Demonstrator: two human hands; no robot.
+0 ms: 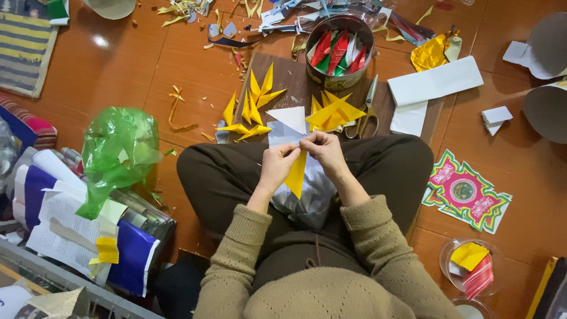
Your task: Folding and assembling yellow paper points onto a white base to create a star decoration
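left hand (277,167) and right hand (324,150) fingers pinched together on yellow folded paper (296,174), just below yellow folded pieces (333,112); round tin (339,52) above those.

yellow paper piece (296,172): smooth, matt | round tin (339,52): shiny metal | green bag (115,155): thin, glossy plastic | floor (124,77): shiny, wood look | sweater sleeves (369,227): soft knitted cloth | scissors (369,109): metal
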